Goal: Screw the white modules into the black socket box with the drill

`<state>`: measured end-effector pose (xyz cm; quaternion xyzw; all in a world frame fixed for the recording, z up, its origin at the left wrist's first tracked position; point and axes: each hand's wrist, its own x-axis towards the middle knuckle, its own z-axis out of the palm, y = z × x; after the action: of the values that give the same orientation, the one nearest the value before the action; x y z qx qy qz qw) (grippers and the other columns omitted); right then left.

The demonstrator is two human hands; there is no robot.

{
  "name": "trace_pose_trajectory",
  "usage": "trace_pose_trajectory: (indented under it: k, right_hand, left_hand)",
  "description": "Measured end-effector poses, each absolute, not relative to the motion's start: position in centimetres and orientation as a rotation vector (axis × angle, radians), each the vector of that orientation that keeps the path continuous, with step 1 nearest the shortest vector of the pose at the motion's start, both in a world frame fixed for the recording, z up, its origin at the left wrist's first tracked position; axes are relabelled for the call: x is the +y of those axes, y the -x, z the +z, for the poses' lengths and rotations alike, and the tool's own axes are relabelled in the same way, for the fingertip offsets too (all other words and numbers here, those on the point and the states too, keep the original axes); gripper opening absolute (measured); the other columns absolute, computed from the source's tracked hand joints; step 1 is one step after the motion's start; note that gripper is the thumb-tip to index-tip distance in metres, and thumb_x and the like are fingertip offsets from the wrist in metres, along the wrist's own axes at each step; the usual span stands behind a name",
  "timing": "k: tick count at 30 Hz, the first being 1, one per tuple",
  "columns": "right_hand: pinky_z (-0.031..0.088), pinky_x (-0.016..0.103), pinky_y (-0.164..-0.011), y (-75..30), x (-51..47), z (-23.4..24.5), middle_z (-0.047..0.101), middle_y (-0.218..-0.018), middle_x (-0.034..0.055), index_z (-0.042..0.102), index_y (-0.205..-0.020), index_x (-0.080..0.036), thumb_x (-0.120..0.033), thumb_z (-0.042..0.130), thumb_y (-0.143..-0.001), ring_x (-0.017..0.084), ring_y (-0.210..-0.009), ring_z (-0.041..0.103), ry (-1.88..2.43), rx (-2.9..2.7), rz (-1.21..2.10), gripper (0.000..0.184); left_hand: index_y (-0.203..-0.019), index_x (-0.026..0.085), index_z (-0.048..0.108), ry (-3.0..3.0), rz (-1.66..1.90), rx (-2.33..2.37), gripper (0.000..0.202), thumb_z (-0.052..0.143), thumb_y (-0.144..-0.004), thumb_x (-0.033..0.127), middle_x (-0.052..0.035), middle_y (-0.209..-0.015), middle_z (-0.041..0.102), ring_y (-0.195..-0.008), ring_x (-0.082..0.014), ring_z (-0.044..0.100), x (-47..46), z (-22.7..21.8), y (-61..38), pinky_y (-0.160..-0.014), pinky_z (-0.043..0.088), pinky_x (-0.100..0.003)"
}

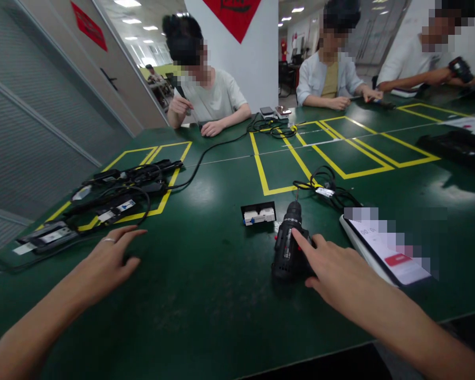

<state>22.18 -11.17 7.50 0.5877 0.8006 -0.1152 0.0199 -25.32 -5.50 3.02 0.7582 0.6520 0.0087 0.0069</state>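
A black electric screwdriver (pixel 288 243) lies on the green table (pixel 206 295) in front of me. My right hand (pixel 332 272) rests against its right side, fingers stretched out, the forefinger lying across its body, not gripping it. My left hand (pixel 108 258) lies flat on the table to the left, fingers spread, a ring on one finger, holding nothing. A small black holder with white parts (pixel 258 214) stands just left of the screwdriver's tip.
Black power adapters with cables (pixel 119 195) lie in a yellow-taped box at the left. A phone (pixel 388 248) lies to the right of my right hand, a coiled cable (pixel 326 190) behind it. Three people sit along the far side of the table. A black tray (pixel 455 148) is at the right.
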Motion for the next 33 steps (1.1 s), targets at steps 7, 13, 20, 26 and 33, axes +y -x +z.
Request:
trace_pose_trajectory:
  k: [7, 13, 20, 26, 33]
  right_hand:
    - [0.051, 0.042, -0.049, -19.6, -11.2, 7.8, 0.070, -0.099, 0.0293, 0.037, -0.144, -0.006, -0.012, 0.064, -0.069, 0.038, -0.068, 0.071, -1.762, 2.495, -0.296, 0.080]
    - [0.053, 0.049, -0.053, -20.0, -9.0, 10.6, 0.075, -0.092, 0.0246, 0.041, -0.141, -0.007, -0.036, 0.066, -0.075, 0.040, -0.071, 0.071, -1.837, 2.595, -0.252, 0.076]
    - [0.054, 0.046, -0.081, -18.2, -2.2, 9.3, 0.064, -0.120, 0.0094, 0.053, -0.124, -0.019, -0.030, 0.057, -0.089, 0.025, -0.098, 0.065, -1.710, 2.943, -0.224, 0.037]
    - [0.053, 0.047, -0.083, -17.3, -0.8, 5.1, 0.062, -0.123, 0.0087, 0.058, -0.118, -0.018, -0.028, 0.060, -0.088, 0.025, -0.102, 0.063, -1.564, 3.157, -0.292, 0.032]
    - [0.053, 0.047, -0.083, -17.7, -0.8, 3.6, 0.061, -0.123, 0.0084, 0.060, -0.114, -0.018, -0.024, 0.059, -0.089, 0.025, -0.104, 0.062, -1.668, 3.211, -0.228, 0.026]
  left_hand:
    - [-0.133, 0.027, 0.037, -2.512, 0.260, 1.660, 0.047, 0.045, -0.088, 0.042, -0.0065, -0.142, 0.033, -0.127, -0.0270, 0.041, -2.2, 4.5, 11.9, -0.109, 0.034, -0.048]
    - [-0.122, 0.024, 0.048, -2.648, 0.612, 1.232, 0.038, 0.053, -0.087, 0.037, -0.0087, -0.140, 0.038, -0.130, -0.0261, 0.038, -0.3, 3.1, 3.8, -0.109, 0.034, -0.049]
    - [-0.120, 0.022, 0.047, -2.575, 0.778, 1.166, 0.035, 0.052, -0.086, 0.018, -0.0093, -0.130, 0.045, -0.123, -0.0225, 0.045, -0.2, -0.1, 2.2, -0.105, 0.040, -0.045]
    - [-0.117, 0.023, 0.048, -2.512, 0.811, 1.193, 0.032, 0.047, -0.087, 0.013, -0.0085, -0.125, 0.047, -0.118, -0.0218, 0.048, -0.3, -0.3, 2.3, -0.103, 0.042, -0.044]
    - [-0.114, 0.022, 0.047, -2.441, 0.840, 1.272, 0.022, 0.043, -0.093, 0.026, -0.0082, -0.120, 0.047, -0.110, -0.0194, 0.051, -0.9, 0.1, 2.0, -0.099, 0.044, -0.039]
